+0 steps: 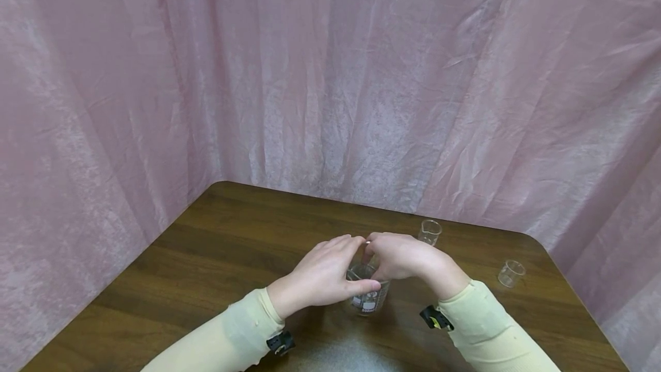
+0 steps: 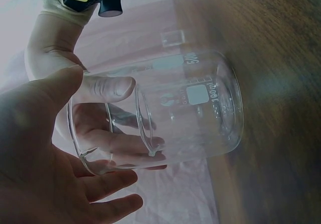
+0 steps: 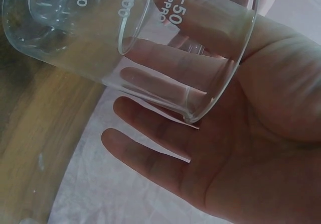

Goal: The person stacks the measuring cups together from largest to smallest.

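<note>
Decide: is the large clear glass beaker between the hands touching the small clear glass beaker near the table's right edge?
Apart. The head view shows brown wooden tabletop and the pale yellow right sleeve between the large beaker and small beaker.

Creased pink curtains [image 1: 330,73] behind and beside a round-cornered brown wood-grain table [image 1: 232,234].

The bare left hand [image 1: 325,274] and bare right hand [image 1: 407,256] partly hide the large clear cylindrical glass beaker [image 1: 369,303] in the head view; the right wrist view's top edge crops it.
</note>
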A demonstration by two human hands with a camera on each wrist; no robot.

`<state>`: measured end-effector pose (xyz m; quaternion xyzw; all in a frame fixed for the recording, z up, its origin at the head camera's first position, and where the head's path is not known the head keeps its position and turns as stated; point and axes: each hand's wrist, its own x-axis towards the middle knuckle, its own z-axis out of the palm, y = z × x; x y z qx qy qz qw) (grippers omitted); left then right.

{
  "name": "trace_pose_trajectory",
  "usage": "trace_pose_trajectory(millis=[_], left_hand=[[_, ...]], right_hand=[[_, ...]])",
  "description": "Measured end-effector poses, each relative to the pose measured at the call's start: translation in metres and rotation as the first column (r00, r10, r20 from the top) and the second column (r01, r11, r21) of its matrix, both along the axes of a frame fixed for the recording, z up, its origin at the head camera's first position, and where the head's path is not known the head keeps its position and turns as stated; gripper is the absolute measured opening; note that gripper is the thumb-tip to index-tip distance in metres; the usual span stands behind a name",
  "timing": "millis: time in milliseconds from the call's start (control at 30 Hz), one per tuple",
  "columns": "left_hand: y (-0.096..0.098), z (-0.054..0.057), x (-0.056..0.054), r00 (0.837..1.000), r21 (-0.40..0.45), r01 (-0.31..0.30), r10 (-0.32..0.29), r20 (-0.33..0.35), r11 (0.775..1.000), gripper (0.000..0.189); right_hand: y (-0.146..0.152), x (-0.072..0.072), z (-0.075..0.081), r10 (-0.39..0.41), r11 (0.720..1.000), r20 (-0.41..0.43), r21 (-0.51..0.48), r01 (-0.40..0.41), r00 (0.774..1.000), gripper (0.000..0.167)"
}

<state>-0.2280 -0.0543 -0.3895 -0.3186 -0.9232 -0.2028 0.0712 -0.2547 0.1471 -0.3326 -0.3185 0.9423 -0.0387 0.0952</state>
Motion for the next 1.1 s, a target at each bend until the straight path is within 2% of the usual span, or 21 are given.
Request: trace_pose_trajectory(millis=[400, 600, 833, 1100], left_hand=[[0.002, -0.003, -0.002, 1.0, 0.001, 0.007, -0.007, -0.003, 1.0, 0.077], [0.0, -0.004, -0.001, 1.0, -0.001, -0.001, 0.001, 0.004, 1.0, 0.08], [0.0, -0.005, 0.0, 1.0, 0.005, 0.002, -0.002, -0.002, 1.0, 0.085], [0.0, -0.005, 0.0, 1.0, 0.017, 0.006, -0.005, -0.023, 1.0, 0.081]], right_hand=[[0.008, 0.004, 0.0, -0.01, 0.999, -0.018, -0.039, 0.01, 1.0, 0.028], [0.012, 0.007, 0.001, -0.02, 0.996, -0.024, -0.092, 0.018, 1.0, 0.03], [0.018, 0.011, 0.002, 0.004, 0.987, -0.081, -0.161, -0.017, 0.997, 0.036], [0.028, 0.014, -0.001, 0.003, 0.974, -0.135, -0.225, -0.033, 0.991, 0.036]])
